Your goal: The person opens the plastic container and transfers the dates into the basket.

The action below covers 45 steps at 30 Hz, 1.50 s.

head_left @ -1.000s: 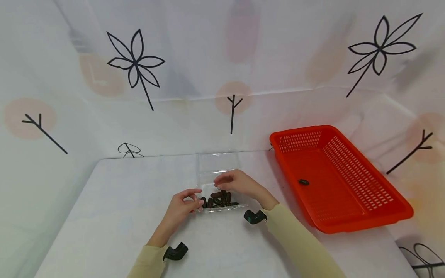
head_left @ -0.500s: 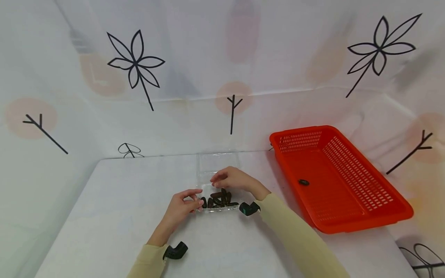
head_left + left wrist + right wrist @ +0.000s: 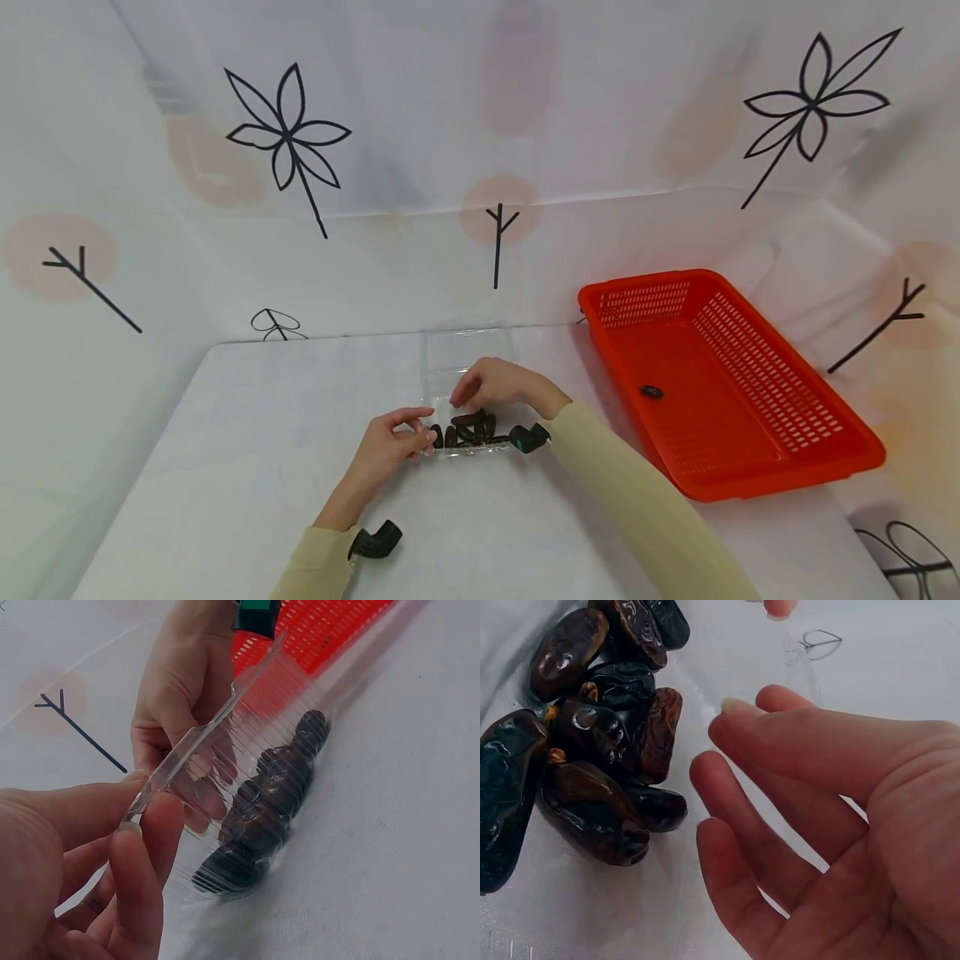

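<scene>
- The left hand (image 3: 386,450) reaches forward low over the white surface (image 3: 225,433), thumb and fingers (image 3: 142,847) pinching the near-left rim of the clear plastic box (image 3: 217,750).
- Dark dates (image 3: 592,757) lie heaped in that box.
- The right hand (image 3: 491,385) hovers above them, fingers (image 3: 750,795) loosely spread, holding nothing.
- Farther right stands the red basket (image 3: 750,467).

Right hand (image 3: 832,825) hovered with fingers relaxed and extended toward a pile of dark glossy dates (image 3: 592,742) lying in a clear plastic container (image 3: 727,682), not touching them.
</scene>
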### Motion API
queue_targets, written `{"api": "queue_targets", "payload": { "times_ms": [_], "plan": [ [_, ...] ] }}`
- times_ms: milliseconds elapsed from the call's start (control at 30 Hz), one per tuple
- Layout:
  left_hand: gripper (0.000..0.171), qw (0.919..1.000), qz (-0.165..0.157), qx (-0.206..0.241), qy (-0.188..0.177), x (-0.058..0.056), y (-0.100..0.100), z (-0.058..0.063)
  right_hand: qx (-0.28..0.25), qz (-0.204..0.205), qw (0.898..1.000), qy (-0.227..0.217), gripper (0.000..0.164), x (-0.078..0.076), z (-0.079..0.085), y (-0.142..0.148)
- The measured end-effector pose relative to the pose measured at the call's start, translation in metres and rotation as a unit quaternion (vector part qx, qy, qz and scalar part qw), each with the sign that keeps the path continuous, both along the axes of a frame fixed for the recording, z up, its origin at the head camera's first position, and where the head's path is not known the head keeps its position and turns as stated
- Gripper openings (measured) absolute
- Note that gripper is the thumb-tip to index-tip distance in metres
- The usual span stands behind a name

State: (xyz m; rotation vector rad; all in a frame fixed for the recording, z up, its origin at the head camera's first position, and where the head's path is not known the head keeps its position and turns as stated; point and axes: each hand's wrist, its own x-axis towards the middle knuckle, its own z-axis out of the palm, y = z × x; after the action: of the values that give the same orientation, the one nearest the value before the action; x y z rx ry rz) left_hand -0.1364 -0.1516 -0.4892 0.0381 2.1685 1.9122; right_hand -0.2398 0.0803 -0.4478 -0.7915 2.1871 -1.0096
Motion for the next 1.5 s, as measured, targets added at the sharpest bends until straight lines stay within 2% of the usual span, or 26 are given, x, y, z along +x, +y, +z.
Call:
{"api": "queue_targets", "payload": {
  "times_ms": [367, 1033, 1367, 1500],
  "plan": [
    [0.042, 0.9999, 0.008, -0.005, -0.007, 0.003, 0.0, 0.003, 0.03, 0.016, 0.999, -0.009, 0.031, -0.002, -0.003, -0.005],
    [0.043, 0.9999, 0.008, 0.0, -0.011, 0.004, 0.002, 0.004, 0.095, 0.041, 0.994, 0.041, 0.029, 0.003, -0.004, -0.014],
    [0.042, 0.9998, 0.011, -0.004, -0.017, 0.003, 0.003, 0.003, 0.086, 0.045, 0.994, 0.043, 0.028, 0.002, -0.003, -0.01],
    [0.042, 0.9998, 0.009, -0.006, -0.018, 0.001, 0.004, 0.002, 0.071, 0.046, 0.996, 0.029, 0.029, 0.001, -0.002, -0.007]
  ]
}}
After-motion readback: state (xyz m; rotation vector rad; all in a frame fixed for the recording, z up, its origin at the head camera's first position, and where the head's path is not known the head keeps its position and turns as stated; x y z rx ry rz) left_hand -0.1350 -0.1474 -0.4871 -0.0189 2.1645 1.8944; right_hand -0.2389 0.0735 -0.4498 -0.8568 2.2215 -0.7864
